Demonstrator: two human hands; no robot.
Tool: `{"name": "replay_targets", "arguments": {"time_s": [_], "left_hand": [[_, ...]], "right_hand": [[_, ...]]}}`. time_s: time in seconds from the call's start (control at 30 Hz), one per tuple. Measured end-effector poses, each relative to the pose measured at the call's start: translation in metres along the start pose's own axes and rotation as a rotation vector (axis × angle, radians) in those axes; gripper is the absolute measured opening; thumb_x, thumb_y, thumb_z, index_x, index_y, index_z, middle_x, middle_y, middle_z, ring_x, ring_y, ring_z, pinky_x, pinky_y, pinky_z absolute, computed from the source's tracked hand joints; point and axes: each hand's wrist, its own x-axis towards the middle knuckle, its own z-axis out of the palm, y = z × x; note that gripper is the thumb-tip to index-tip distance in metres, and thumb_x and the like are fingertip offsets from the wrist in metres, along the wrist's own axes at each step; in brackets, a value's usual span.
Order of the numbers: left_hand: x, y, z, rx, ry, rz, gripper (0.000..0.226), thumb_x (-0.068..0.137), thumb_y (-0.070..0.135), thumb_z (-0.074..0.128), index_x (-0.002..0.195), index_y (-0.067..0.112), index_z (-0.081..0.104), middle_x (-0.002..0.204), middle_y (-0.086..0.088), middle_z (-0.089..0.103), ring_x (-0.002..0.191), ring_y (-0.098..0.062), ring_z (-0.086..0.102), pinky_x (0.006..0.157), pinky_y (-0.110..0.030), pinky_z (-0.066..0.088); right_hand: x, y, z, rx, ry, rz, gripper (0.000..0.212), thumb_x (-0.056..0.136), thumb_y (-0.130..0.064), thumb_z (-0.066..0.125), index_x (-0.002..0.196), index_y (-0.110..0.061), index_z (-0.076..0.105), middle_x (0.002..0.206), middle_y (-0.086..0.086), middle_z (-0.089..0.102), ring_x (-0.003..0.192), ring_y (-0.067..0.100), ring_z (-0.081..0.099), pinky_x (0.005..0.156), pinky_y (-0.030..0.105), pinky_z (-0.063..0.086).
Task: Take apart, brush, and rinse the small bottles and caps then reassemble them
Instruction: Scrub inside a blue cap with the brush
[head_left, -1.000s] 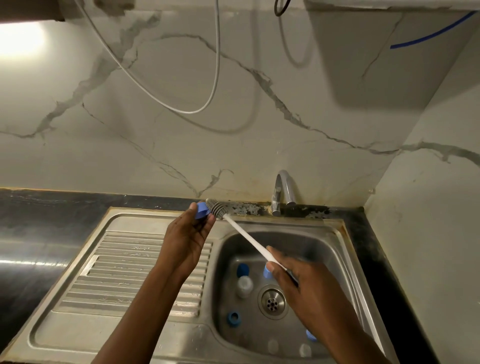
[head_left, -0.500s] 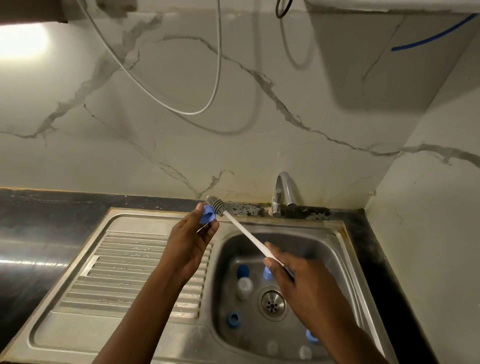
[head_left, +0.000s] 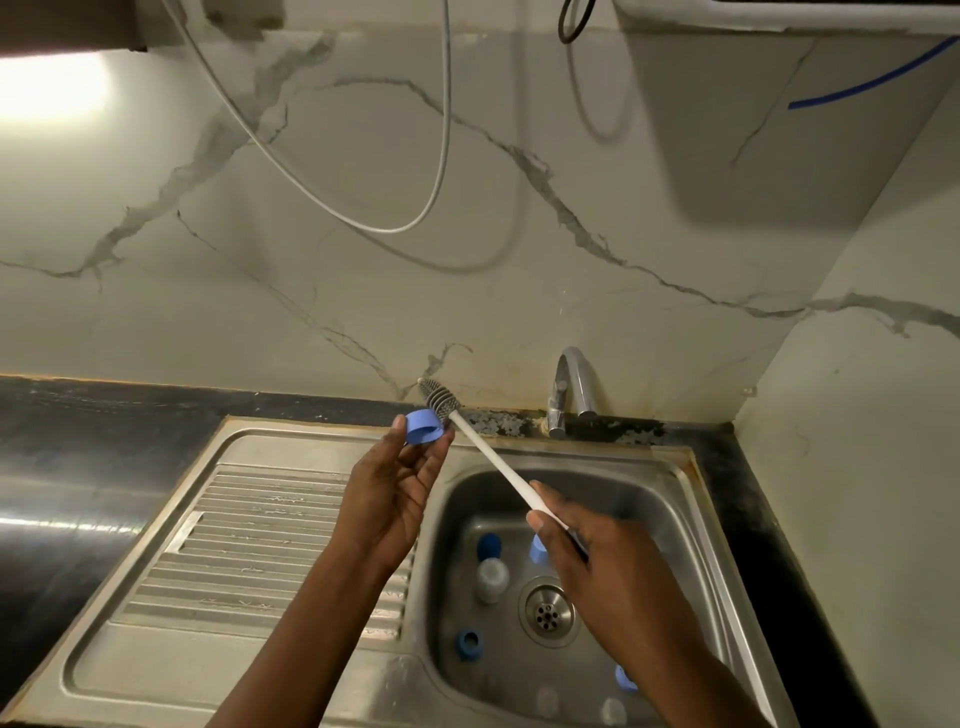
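My left hand (head_left: 395, 493) pinches a blue cap (head_left: 423, 427) at its fingertips, raised over the sink's drainboard. My right hand (head_left: 587, 561) grips the white handle of a bottle brush (head_left: 491, 457). The brush's grey bristle head (head_left: 435, 396) sits just behind and right of the cap, touching or nearly touching it. In the sink basin (head_left: 691, 519) lie a small clear bottle (head_left: 492, 577), several loose blue caps (head_left: 469, 643) and two clear bottles near the front edge (head_left: 613, 711). My right forearm hides part of the basin.
A steel tap (head_left: 571, 384) stands behind the basin against the marble wall. The ribbed steel drainboard (head_left: 234, 551) is left of the basin, with black countertop (head_left: 78, 467) around it. A grey hose (head_left: 395, 228) loops down the wall. The drain (head_left: 548, 613) sits mid-basin.
My left hand turned the blue cap so its side faces me, and rose slightly. The brush head slid from beside the cap's left to behind it.
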Motion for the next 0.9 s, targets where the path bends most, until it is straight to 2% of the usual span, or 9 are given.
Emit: {"name": "replay_targets", "arguments": {"time_s": [0.13, 0.33, 0.47, 0.57, 0.6, 0.63, 0.7, 0.73, 0.9], "left_hand": [[0.002, 0.003, 0.002, 0.012, 0.022, 0.009, 0.044, 0.098, 0.029, 0.068, 0.13, -0.001, 0.063, 0.123, -0.026, 0.074, 0.108, -0.033, 0.078, 0.075, -0.035, 0.066], [0.007, 0.006, 0.001, 0.174, 0.148, 0.049, 0.047, 0.086, 0.022, 0.081, 0.125, 0.001, 0.069, 0.124, -0.023, 0.075, 0.105, -0.028, 0.078, 0.077, -0.03, 0.066], [0.011, 0.011, 0.002, 0.006, 0.188, 0.075, 0.045, 0.1, 0.02, 0.069, 0.138, -0.002, 0.062, 0.132, -0.026, 0.07, 0.117, -0.03, 0.074, 0.093, -0.035, 0.063], [0.012, 0.018, 0.002, -0.081, 0.196, 0.095, 0.048, 0.104, 0.019, 0.065, 0.145, -0.004, 0.056, 0.137, -0.029, 0.065, 0.125, -0.032, 0.069, 0.095, -0.038, 0.061], [0.011, 0.019, 0.003, -0.079, 0.184, 0.09, 0.049, 0.103, 0.019, 0.066, 0.145, -0.004, 0.056, 0.138, -0.03, 0.065, 0.125, -0.032, 0.069, 0.095, -0.038, 0.061], [0.009, 0.019, 0.003, -0.069, 0.167, 0.077, 0.05, 0.101, 0.019, 0.068, 0.143, -0.004, 0.057, 0.137, -0.03, 0.065, 0.125, -0.032, 0.069, 0.095, -0.037, 0.061], [0.005, 0.016, 0.004, -0.041, 0.133, 0.038, 0.051, 0.094, 0.019, 0.072, 0.138, -0.004, 0.061, 0.134, -0.031, 0.067, 0.118, -0.032, 0.073, 0.094, -0.037, 0.063], [0.004, 0.015, 0.005, -0.029, 0.12, 0.02, 0.051, 0.092, 0.019, 0.074, 0.136, -0.004, 0.063, 0.132, -0.031, 0.068, 0.114, -0.032, 0.075, 0.093, -0.038, 0.063], [0.004, 0.013, 0.0, -0.061, 0.076, -0.004, 0.049, 0.1, 0.021, 0.067, 0.143, -0.002, 0.058, 0.136, -0.032, 0.065, 0.124, -0.036, 0.07, 0.1, -0.042, 0.059]], "right_hand": [[0.004, -0.002, -0.002, -0.038, -0.015, -0.021, 0.066, 0.09, -0.078, 0.03, 0.147, -0.052, 0.051, 0.081, -0.017, 0.072, 0.076, -0.004, 0.068, 0.065, 0.024, 0.059], [0.004, -0.003, -0.002, -0.038, -0.006, -0.001, 0.066, 0.089, -0.078, 0.031, 0.146, -0.054, 0.051, 0.08, -0.016, 0.072, 0.074, -0.004, 0.067, 0.061, 0.021, 0.056], [-0.003, -0.004, 0.002, -0.033, -0.058, 0.003, 0.059, 0.092, -0.075, 0.034, 0.146, -0.056, 0.049, 0.079, -0.02, 0.071, 0.077, -0.005, 0.068, 0.075, 0.027, 0.06], [-0.009, -0.003, 0.003, -0.041, -0.1, 0.01, 0.058, 0.09, -0.079, 0.03, 0.144, -0.064, 0.045, 0.082, -0.038, 0.064, 0.08, -0.007, 0.066, 0.1, 0.046, 0.055], [-0.009, -0.003, 0.004, -0.021, -0.097, 0.016, 0.058, 0.089, -0.079, 0.031, 0.144, -0.064, 0.046, 0.08, -0.037, 0.064, 0.08, -0.007, 0.066, 0.1, 0.046, 0.055], [-0.009, -0.002, 0.004, 0.009, -0.087, 0.023, 0.058, 0.089, -0.078, 0.033, 0.143, -0.062, 0.048, 0.079, -0.034, 0.066, 0.078, -0.005, 0.066, 0.092, 0.04, 0.058], [-0.006, -0.002, 0.004, 0.051, -0.045, 0.032, 0.06, 0.09, -0.075, 0.038, 0.145, -0.055, 0.053, 0.079, -0.023, 0.07, 0.075, -0.002, 0.068, 0.069, 0.022, 0.057], [-0.004, -0.003, 0.003, 0.054, -0.023, 0.032, 0.061, 0.09, -0.074, 0.038, 0.145, -0.053, 0.054, 0.08, -0.019, 0.071, 0.074, -0.002, 0.068, 0.064, 0.02, 0.056], [0.004, -0.008, 0.002, 0.008, -0.017, 0.004, 0.068, 0.087, -0.079, 0.031, 0.146, -0.052, 0.051, 0.083, -0.013, 0.073, 0.082, -0.006, 0.068, 0.07, 0.024, 0.06]]}}
